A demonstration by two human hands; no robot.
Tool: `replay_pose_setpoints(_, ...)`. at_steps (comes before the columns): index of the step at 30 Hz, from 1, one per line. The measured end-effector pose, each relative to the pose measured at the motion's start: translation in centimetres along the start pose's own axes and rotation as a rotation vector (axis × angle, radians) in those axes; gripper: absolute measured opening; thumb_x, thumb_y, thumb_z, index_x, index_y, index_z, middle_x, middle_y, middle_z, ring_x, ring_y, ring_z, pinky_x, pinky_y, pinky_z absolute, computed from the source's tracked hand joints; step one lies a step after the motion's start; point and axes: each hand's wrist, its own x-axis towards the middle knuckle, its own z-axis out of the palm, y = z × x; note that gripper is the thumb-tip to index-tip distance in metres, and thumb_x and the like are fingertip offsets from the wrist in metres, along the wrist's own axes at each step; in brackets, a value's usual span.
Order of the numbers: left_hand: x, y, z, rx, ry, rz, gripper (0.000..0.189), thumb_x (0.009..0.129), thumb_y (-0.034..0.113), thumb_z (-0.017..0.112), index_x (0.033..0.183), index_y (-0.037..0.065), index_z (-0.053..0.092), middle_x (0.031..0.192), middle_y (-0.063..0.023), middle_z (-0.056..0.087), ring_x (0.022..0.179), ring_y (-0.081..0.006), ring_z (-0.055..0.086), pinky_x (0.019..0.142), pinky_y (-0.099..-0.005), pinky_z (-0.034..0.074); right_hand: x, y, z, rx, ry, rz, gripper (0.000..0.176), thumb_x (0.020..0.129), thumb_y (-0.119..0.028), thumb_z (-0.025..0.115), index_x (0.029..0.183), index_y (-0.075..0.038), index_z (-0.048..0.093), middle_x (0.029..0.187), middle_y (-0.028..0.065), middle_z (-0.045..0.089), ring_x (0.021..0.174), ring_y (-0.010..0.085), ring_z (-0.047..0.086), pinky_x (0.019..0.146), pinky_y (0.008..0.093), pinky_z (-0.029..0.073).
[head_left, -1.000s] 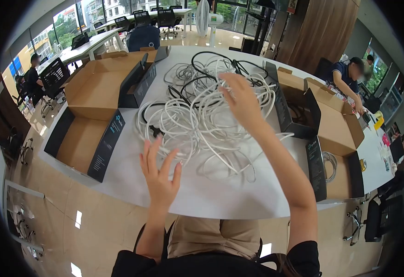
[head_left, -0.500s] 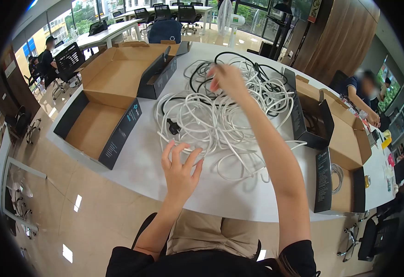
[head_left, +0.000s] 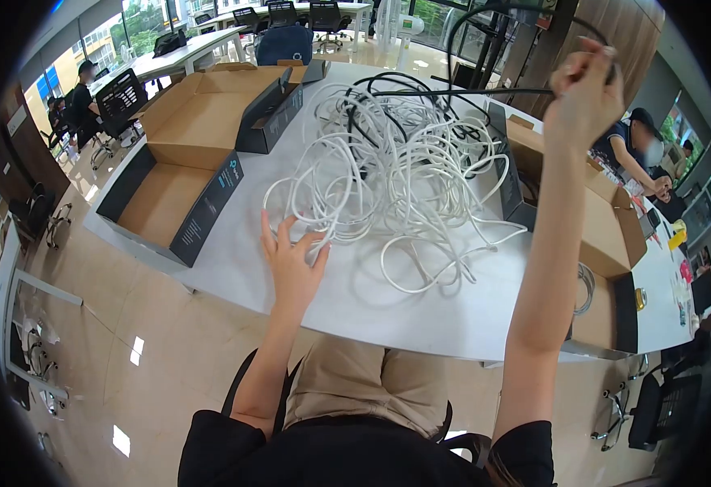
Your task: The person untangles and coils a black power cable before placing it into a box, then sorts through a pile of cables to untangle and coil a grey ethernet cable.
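A big tangle of white cables (head_left: 428,187) covers the middle of the white table, with black cable running through its far side. My right hand (head_left: 587,93) is raised high at the right, its fingers closed on a black cable (head_left: 485,92). That cable stretches taut from the pile to the hand, and a loop of it arches above. At the near left edge of the pile, my left hand (head_left: 290,260) has its fingers spread, the fingertips against the white loops. Whether it pinches any of them is not clear.
An open cardboard box (head_left: 165,199) stands at the left, with another dark box (head_left: 273,122) behind it. On the right, an open box (head_left: 607,312) holds a grey cable coil (head_left: 584,288), and a further box (head_left: 510,174) borders the pile. A person (head_left: 635,154) sits beyond.
My right hand has risen from the pile to the upper right, drawing the black cable out with it. The white tangle has shifted, and my left hand has moved slightly left against its loops.
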Motion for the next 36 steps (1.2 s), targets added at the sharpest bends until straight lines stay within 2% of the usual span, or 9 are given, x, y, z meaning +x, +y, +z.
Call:
replay_pose_setpoints(3, -0.3, -0.9, 0.3, -0.017, 0.015, 0.005, 0.023, 0.069, 0.014, 0.071, 0.087, 0.007, 0.06, 0.123, -0.013, 0.04, 0.126, -0.0394, 0.021, 0.096, -0.0546, 0.02, 1.4, -3.0, -1.9, 0.032, 0.043, -0.083, 0.027, 0.094, -0.021, 0.042, 0.087, 0.002, 0.054, 0.055, 0.0023, 0.044, 0.042, 0.007, 0.034, 0.038, 0.0209, 0.023)
replay_pose_setpoints(6, 0.2, -0.4, -0.2, -0.357, 0.182, -0.151, 0.035, 0.071, 0.014, 0.07, 0.096, 0.002, 0.048, 0.127, -0.0175, 0.033, 0.123, -0.0399, 0.023, 0.098, -0.0518, 0.02, 1.9, -5.5, -4.2, 0.019, 0.097, -0.078, 0.027, 0.095, -0.019, 0.04, 0.086, 0.002, 0.054, 0.053, 0.0025, 0.043, 0.041, 0.0075, 0.033, 0.038, 0.022, 0.022)
replay_pose_setpoints(12, 1.8, 2.8, -2.9, -0.164, 0.457, 0.009, 0.034, 0.076, 0.009, 0.064, 0.101, 0.002, 0.043, 0.126, -0.0204, 0.033, 0.124, -0.0366, 0.026, 0.1, -0.0434, 0.019, 0.7, -8.5, -8.2, -0.095, 0.121, -0.136, 0.026, 0.095, -0.021, 0.041, 0.09, 0.003, 0.052, 0.055, 0.0009, 0.039, 0.044, 0.0073, 0.031, 0.041, 0.022, 0.022)
replay_pose_setpoints(15, 3.7, 5.6, -3.7, -0.131, 0.267, 0.321, 0.033, 0.073, 0.012, 0.068, 0.097, 0.006, 0.048, 0.129, -0.0173, 0.033, 0.124, -0.036, 0.027, 0.099, -0.0485, 0.022, -0.5, -10.0, -9.5, -0.1, 0.141, -0.14, 0.027, 0.096, -0.021, 0.038, 0.092, 0.002, 0.051, 0.056, 0.0007, 0.039, 0.044, 0.0062, 0.03, 0.04, 0.0208, 0.021)
replay_pose_setpoints(19, 8.0, 8.6, -0.4, -0.1, -0.136, 0.588, 0.046, 0.072, 0.025, 0.069, 0.112, 0.012, 0.05, 0.132, -0.0041, 0.038, 0.129, -0.0236, 0.027, 0.1, -0.0549, 0.02, -2.9, -11.5, -10.7, 0.012, 0.121, -0.15, 0.025, 0.096, -0.02, 0.037, 0.092, 0.0, 0.051, 0.055, -0.0014, 0.034, 0.042, 0.0043, 0.024, 0.038, 0.0189, 0.021)
replay_pose_setpoints(25, 12.9, 9.2, 5.0, -0.051, -0.193, 0.671, 0.062, 0.068, 0.053, 0.064, 0.116, 0.015, 0.05, 0.127, -0.0021, 0.042, 0.127, -0.0239, 0.03, 0.101, -0.06, 0.013, -6.6, -13.4, -14.3, -0.049, 0.228, -0.18, 0.021, 0.096, -0.02, 0.037, 0.089, -0.004, 0.05, 0.054, -0.0023, 0.032, 0.041, 0.003, 0.022, 0.034, 0.0175, 0.019)
replay_pose_setpoints(31, 12.8, 8.7, 6.5, -0.175, -0.392, 0.603, 0.051, 0.068, 0.041, 0.069, 0.112, 0.021, 0.053, 0.109, -0.0001, 0.049, 0.121, -0.022, 0.036, 0.104, -0.0549, 0.003, -9.4, -14.0, -17.8, -0.124, 0.455, -0.139, 0.021, 0.097, -0.02, 0.037, 0.087, -0.005, 0.048, 0.053, -0.0023, 0.032, 0.04, 0.003, 0.022, 0.032, 0.0169, 0.016)
replay_pose_setpoints(34, 13.4, 9.4, 5.9, -0.132, -0.346, 0.681, 0.033, 0.075, 0.039, 0.064, 0.101, 0.02, 0.057, 0.097, 0.0023, 0.054, 0.109, -0.0161, 0.044, 0.102, -0.0581, 0.006, -11.2, -13.5, -18.6, -0.183, 0.452, -0.121, 0.021, 0.097, -0.02, 0.037, 0.086, -0.005, 0.048, 0.052, -0.0024, 0.031, 0.039, 0.0029, 0.022, 0.032, 0.0165, 0.017)
replay_pose_setpoints(36, 14.2, 9.9, 5.4, -0.117, -0.487, 0.678, 0.029, 0.074, 0.033, 0.066, 0.098, 0.02, 0.057, 0.09, 0.0043, 0.055, 0.102, -0.0133, 0.048, 0.102, -0.0561, 0.008, -12.6, -13.4, -19.0, -0.226, 0.461, -0.1, 0.023, 0.097, -0.022, 0.036, 0.086, -0.005, 0.048, 0.051, -0.002, 0.03, 0.038, 0.0032, 0.021, 0.033, 0.0167, 0.018)
